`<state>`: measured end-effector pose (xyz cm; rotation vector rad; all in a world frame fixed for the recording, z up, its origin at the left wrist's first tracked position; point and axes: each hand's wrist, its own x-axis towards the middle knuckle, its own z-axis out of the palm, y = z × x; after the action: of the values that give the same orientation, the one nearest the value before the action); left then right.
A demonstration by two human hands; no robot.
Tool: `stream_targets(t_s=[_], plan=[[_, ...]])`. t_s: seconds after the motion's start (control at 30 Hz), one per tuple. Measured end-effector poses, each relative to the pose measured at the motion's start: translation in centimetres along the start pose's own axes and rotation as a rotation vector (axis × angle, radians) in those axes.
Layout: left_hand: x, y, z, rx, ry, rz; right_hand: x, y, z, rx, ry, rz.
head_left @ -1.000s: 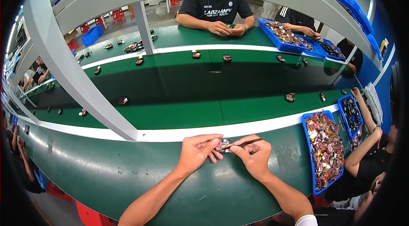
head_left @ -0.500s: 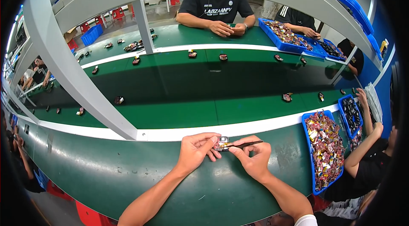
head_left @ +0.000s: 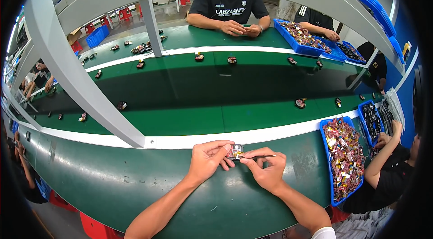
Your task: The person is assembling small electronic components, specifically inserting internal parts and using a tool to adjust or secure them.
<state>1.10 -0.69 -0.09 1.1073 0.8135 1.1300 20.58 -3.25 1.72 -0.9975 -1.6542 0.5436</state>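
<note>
My left hand (head_left: 205, 161) pinches a small dark-rimmed plastic housing (head_left: 235, 149) between thumb and fingers, just above the green bench. Reddish, white and yellow parts show inside it. In my right hand (head_left: 269, 172) is a pair of slim dark tweezers (head_left: 262, 156), gripped between thumb and forefinger. The tips reach the right side of the housing, by a yellow piece; my fingers partly cover them, and whether they grip anything is too small to tell.
A blue tray (head_left: 325, 167) heaped with small wired parts stands to the right; beyond it, another blue tray (head_left: 372, 124) holds black pieces. A white rail (head_left: 225, 137) separates my bench from a green conveyor (head_left: 180, 121) carrying several housings. A grey post (head_left: 90, 76) rises at left. Co-workers sit opposite and at right.
My right hand has shifted slightly, and the tweezers lie flatter against the housing. Pieces on the near conveyor have slid a little left. The right-hand co-worker's raised arm has come down.
</note>
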Motion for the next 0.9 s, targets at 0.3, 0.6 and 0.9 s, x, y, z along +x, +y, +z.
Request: stream_targets(t_s=[0.3,0.6,0.9], plan=[[-0.21,0.38,0.59,0.106,-0.002,-0.007,0.29,-0.12,-0.01,-0.105,-0.009,-0.195],[-0.22,0.21,0.85,0.138,0.044,-0.026,0.07,0.04,0.29,-0.147,0.012,-0.285],[0.01,0.16,0.74,0.098,0.046,-0.036,-0.06,-0.14,0.48,-0.164,0.001,-0.299]])
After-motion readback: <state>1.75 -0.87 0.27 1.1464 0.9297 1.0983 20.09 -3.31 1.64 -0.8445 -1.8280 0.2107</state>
